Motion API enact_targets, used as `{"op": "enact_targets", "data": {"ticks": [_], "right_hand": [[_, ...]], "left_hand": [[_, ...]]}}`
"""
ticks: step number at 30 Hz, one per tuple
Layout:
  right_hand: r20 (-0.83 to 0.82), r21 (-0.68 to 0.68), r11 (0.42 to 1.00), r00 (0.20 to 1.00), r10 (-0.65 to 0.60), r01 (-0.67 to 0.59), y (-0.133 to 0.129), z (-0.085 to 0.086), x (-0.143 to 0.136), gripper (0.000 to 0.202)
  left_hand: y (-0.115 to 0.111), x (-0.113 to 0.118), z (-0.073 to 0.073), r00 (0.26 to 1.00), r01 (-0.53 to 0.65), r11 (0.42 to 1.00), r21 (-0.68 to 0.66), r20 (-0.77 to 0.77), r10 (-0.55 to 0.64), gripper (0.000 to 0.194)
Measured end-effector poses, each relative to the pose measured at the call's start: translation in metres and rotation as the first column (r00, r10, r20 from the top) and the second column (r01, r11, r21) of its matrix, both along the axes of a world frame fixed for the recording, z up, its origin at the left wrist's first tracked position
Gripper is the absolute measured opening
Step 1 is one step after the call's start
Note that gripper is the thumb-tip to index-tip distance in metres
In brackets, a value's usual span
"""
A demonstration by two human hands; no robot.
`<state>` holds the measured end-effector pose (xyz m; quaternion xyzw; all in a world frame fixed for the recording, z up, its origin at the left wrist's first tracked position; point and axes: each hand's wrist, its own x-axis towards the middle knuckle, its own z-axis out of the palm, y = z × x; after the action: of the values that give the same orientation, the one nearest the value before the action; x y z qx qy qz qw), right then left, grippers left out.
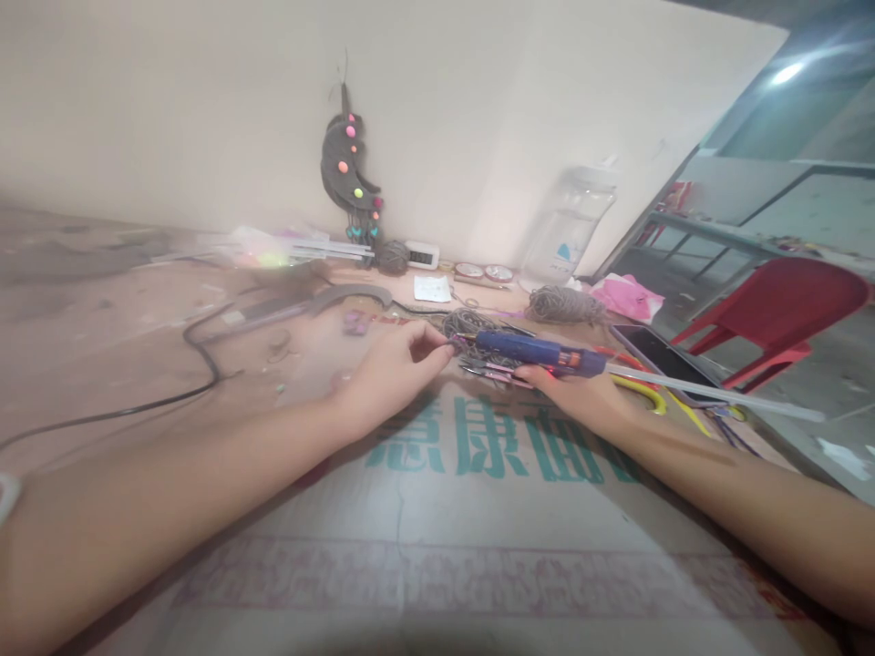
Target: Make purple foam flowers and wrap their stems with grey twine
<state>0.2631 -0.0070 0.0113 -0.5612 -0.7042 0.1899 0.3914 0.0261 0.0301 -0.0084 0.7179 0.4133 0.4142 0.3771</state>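
Note:
My right hand [571,392] is wrapped round a blue glue gun [519,348], whose long clear glue stick [717,394] sticks out behind to the right. The gun's nozzle points left, close to the fingertips of my left hand [400,364]. Those fingers are pinched together; what they hold, if anything, is too small and blurred to name. Behind the nozzle lies a tangle of grey yarn [467,323]. Scissors or similar small tools [488,371] lie just under the gun.
A water bottle [564,228], grey yarn skein [564,304], pink cloth [627,297] and phone [666,362] stand or lie at the right. A moon-shaped ornament [342,169] hangs at the wall. Black cable [198,346] crosses the left side. A red chair [793,305] is beyond the table.

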Motion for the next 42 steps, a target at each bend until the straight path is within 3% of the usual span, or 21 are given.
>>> {"op": "enact_targets", "data": {"ticks": [13,23,30,37,42], "right_hand": [[0.002,0.047,0.999,1.0,-0.021,0.02,0.004,-0.008,0.005,0.019],[0.096,0.099,0.994,0.993,-0.062,0.052,0.006,-0.01,0.01,0.024],[0.192,0.116,0.993,0.981,0.002,-0.025,0.006,-0.009,0.011,0.027],[0.304,0.296,0.947,0.952,0.027,-0.121,0.011,-0.01,0.01,0.032],[0.151,0.145,0.989,0.988,0.005,-0.028,0.011,-0.002,0.006,0.024]], "left_hand": [[0.002,-0.001,-0.003,1.0,-0.024,1.0,0.005,0.018,0.024,0.018],[0.002,-0.001,-0.003,0.999,-0.038,0.999,0.008,0.013,0.038,0.016],[0.002,-0.001,-0.004,1.0,-0.027,1.0,0.01,0.016,0.027,0.017],[0.003,0.0,-0.002,0.999,-0.037,0.999,0.003,0.013,0.037,0.017],[0.002,0.0,0.0,0.997,-0.066,0.998,-0.009,0.03,0.066,0.016]]}}
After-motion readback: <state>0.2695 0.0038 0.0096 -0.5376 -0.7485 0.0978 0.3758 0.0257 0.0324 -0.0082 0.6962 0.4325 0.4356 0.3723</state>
